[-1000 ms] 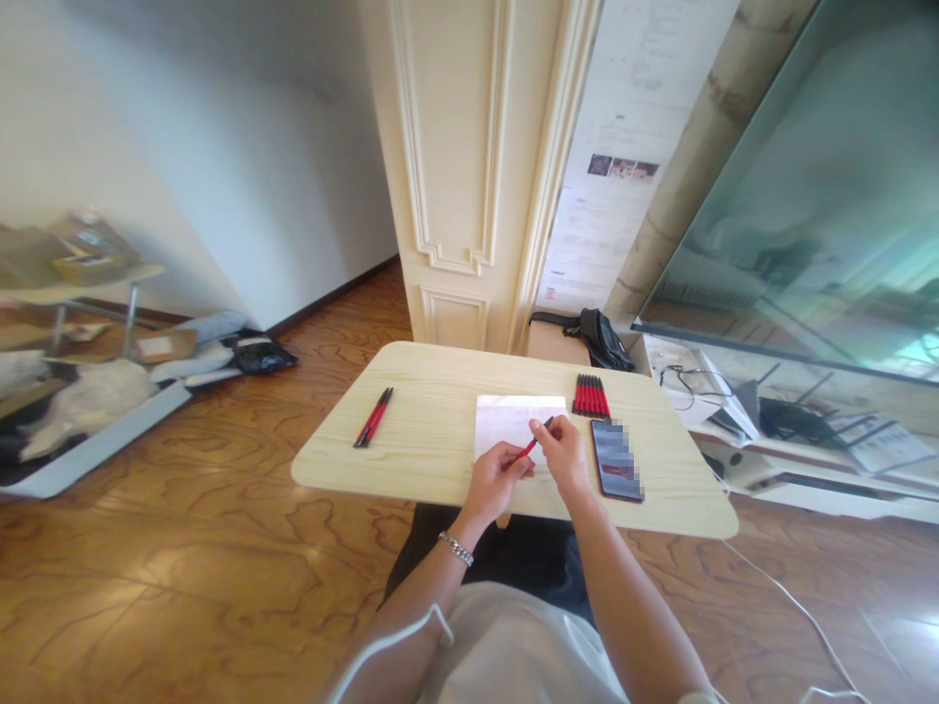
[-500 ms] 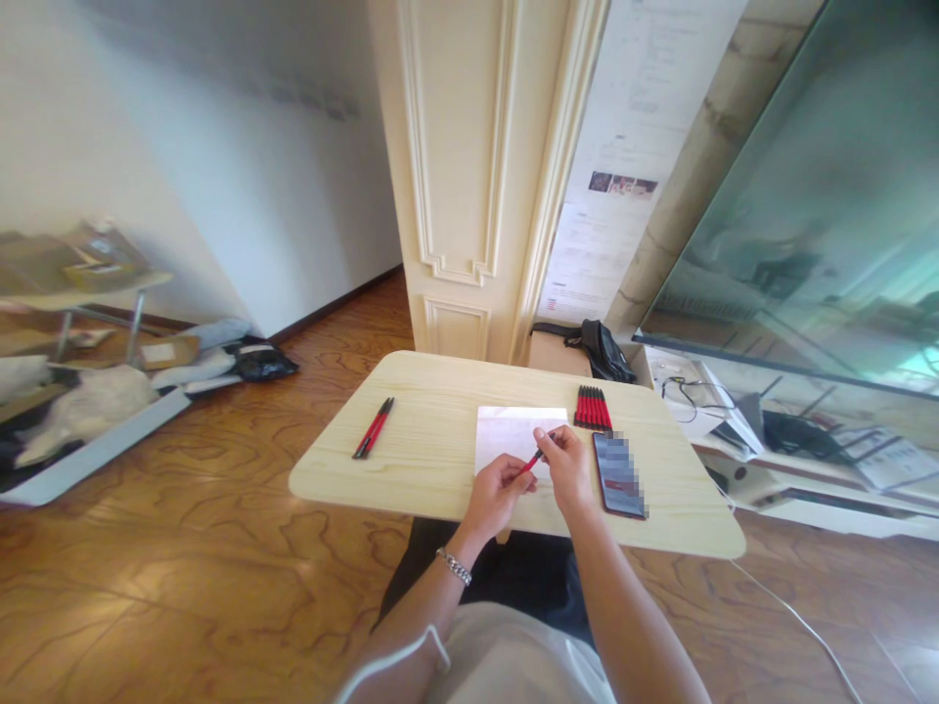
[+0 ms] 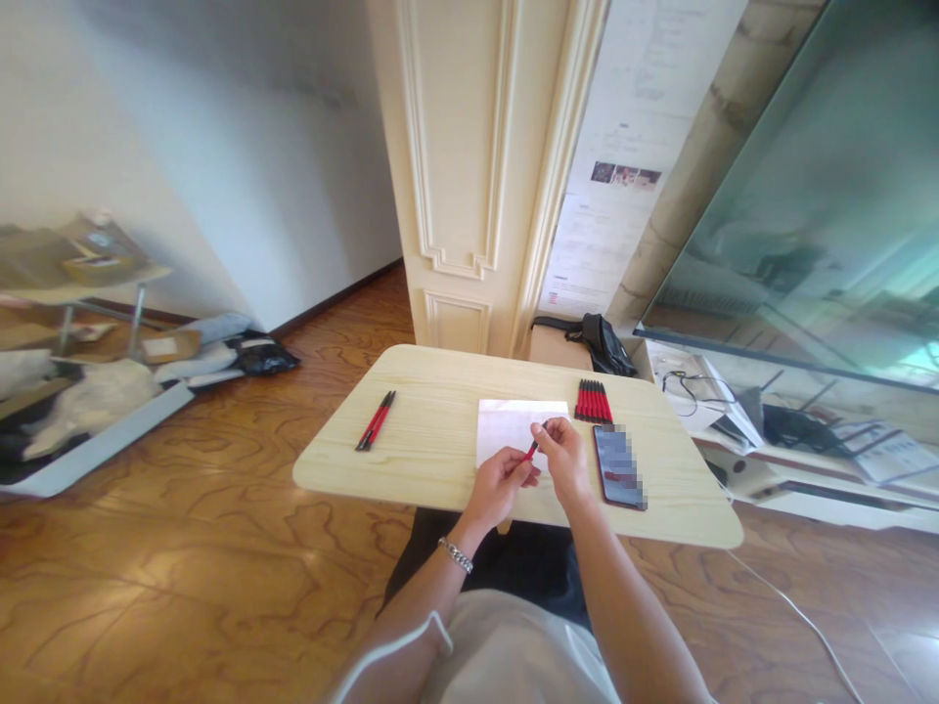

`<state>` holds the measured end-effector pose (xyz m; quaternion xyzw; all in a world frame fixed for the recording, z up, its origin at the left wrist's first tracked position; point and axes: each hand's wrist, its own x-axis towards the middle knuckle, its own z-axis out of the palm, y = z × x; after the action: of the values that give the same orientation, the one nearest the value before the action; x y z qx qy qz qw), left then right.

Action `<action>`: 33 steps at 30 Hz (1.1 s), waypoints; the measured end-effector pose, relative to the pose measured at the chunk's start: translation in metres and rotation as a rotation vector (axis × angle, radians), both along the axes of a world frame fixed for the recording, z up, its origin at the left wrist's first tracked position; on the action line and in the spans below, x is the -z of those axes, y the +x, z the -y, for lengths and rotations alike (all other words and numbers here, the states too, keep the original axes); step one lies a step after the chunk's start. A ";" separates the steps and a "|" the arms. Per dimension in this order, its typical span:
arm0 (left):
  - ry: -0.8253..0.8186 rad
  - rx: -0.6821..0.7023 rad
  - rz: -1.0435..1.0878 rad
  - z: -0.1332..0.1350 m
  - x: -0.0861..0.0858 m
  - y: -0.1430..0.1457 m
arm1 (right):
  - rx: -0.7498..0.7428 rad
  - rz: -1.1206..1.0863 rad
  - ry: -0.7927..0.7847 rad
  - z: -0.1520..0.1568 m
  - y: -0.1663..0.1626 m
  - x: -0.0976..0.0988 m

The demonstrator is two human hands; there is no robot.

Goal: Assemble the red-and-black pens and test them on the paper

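Note:
Both my hands meet over the near edge of a small light wooden table point(image 3: 418, 460). A red and black pen point(image 3: 533, 448) is pinched between them: my left hand point(image 3: 500, 485) grips its lower end and my right hand point(image 3: 568, 454) closes round its upper end. Under the pen lies a white sheet of paper point(image 3: 506, 425). A row of several red and black pens point(image 3: 593, 401) lies just beyond my right hand. Two more pens point(image 3: 375, 419) lie together at the table's left side. A dark phone point(image 3: 620, 465) rests flat right of my right hand.
A cream panelled column point(image 3: 476, 166) rises behind the table, with a black bag point(image 3: 602, 344) at its foot. A glass-fronted unit point(image 3: 799, 215) and a low white shelf with cables point(image 3: 740, 416) stand to the right. Clutter and a small stand point(image 3: 95, 323) sit on the wooden floor at left.
My hands have stayed together on the pen over the paper with only slight shifts of the fingers. The view has bobbed a little; nothing on the table has moved.

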<state>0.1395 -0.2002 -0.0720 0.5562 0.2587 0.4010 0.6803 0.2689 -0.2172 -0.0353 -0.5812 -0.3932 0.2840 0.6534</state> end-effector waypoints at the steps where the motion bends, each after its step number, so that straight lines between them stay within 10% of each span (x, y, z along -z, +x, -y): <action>1: 0.004 0.002 -0.006 0.000 -0.001 0.000 | -0.036 -0.021 -0.005 0.001 0.000 -0.001; 33: 0.102 -0.042 -0.074 0.003 0.003 0.000 | -0.012 0.119 -0.015 0.005 -0.003 -0.004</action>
<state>0.1398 -0.2031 -0.0755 0.5991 0.2746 0.4071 0.6324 0.2659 -0.2219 -0.0317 -0.5996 -0.4328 0.2560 0.6227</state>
